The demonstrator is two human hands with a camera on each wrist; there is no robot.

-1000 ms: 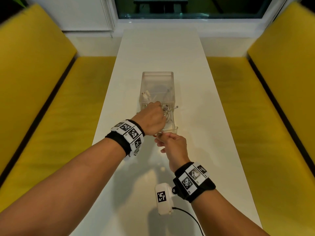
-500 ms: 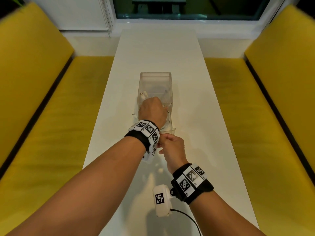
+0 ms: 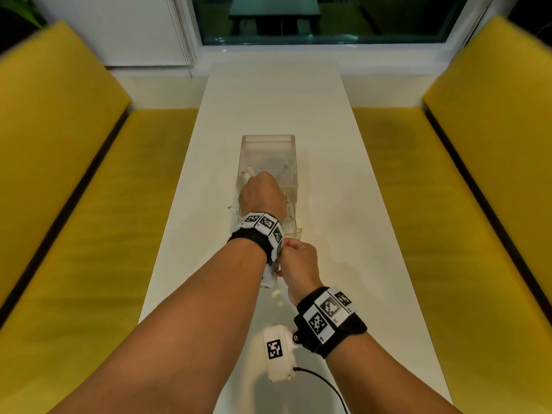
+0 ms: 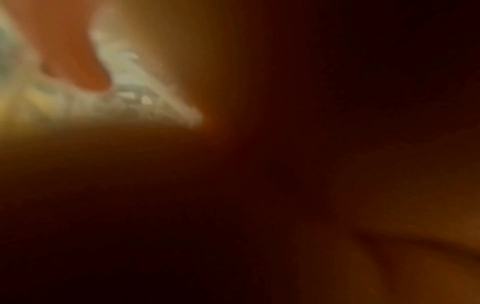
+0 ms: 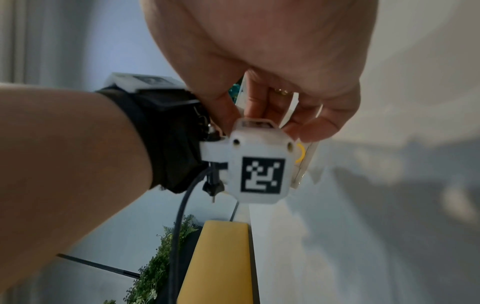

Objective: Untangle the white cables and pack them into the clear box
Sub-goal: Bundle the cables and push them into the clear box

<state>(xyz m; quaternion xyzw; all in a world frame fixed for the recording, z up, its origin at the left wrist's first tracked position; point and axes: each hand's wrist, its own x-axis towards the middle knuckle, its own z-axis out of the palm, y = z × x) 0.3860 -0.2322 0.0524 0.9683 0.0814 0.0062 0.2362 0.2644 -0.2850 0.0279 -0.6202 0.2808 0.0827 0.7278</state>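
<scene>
Left hand (image 3: 263, 197) grip closed over white cables (image 3: 249, 172) inside the clear box (image 3: 291, 162); right hand (image 3: 298, 261) unclear.

A long white table (image 3: 274, 121) runs toward a dark window (image 3: 322, 19) in a white wall (image 3: 113, 28). Yellow padded benches (image 3: 89, 234) line both sides. A green plant (image 5: 155, 267) stands beside one bench end.
</scene>
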